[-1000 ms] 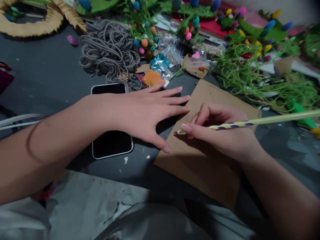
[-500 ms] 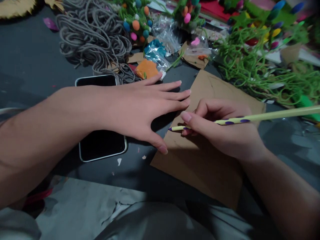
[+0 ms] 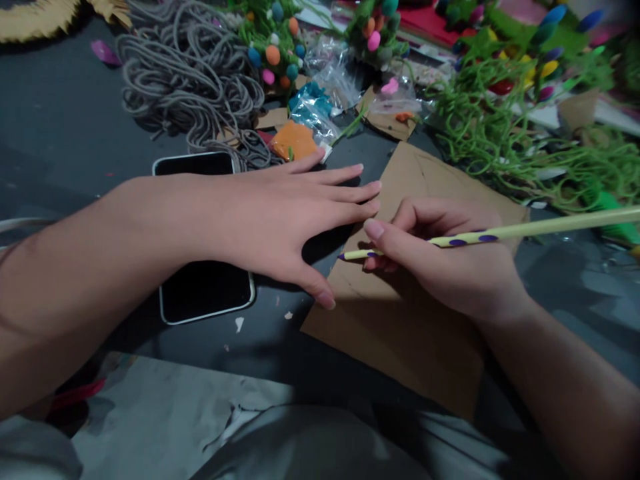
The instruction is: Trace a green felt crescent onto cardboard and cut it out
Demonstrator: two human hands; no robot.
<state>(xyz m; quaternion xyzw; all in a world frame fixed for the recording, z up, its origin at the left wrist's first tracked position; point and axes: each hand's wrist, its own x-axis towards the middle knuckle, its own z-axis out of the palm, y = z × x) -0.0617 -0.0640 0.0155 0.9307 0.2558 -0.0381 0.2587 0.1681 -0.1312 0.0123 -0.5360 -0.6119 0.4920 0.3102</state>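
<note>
A piece of brown cardboard (image 3: 425, 353) lies at a slant on the dark table, with faint drawn lines on it. My right hand (image 3: 450, 260) rests over it, fingers closed round a pale yellow pencil (image 3: 530, 228) with purple spots. The pencil's dark tip points left, at the cardboard's left edge. My left hand (image 3: 280, 213) is spread flat, palm down, its fingertips and thumb at that same edge. Beneath my left wrist lies a phone (image 3: 205, 293) with a black screen, partly covered by the wrist.
A heap of grey cord (image 3: 190, 73) sits at the back left. Behind the hands are an orange piece of clay (image 3: 294, 140), a blue lump in clear wrapping (image 3: 311, 101) and green decorations with coloured balls (image 3: 275, 47). Tangled green yarn (image 3: 500, 133) spreads at the right.
Both hands hold nearly the same pose. The pencil's back end has tilted up slightly, and the view has shifted a little.
</note>
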